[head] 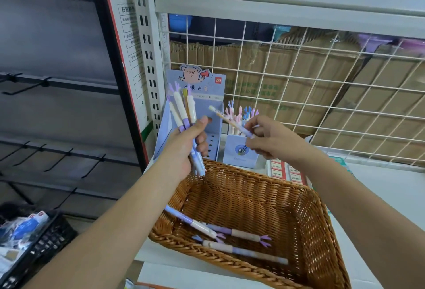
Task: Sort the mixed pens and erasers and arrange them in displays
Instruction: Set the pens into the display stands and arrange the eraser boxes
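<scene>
My left hand [186, 148] grips a bunch of purple-and-white pens [184, 109], tips fanned upward, above the back left corner of a wicker basket [322, 231]. My right hand [269, 139] pinches a single pen [226, 118] that slants up to the left, in front of a small white pen holder [239, 153] holding several pens with pink and blue tops. Three purple-and-white pens [230, 233] lie on the basket floor. A blue pig-topped cardboard display stand [207, 102] rises behind my left hand.
Red-and-white eraser boxes [285, 172] sit on the white shelf [379, 187] right of the holder. A white wire grid [322, 86] backs the shelf, cardboard boxes behind it. A black crate [46, 242] of packaged goods stands low on the left, under dark hook rails.
</scene>
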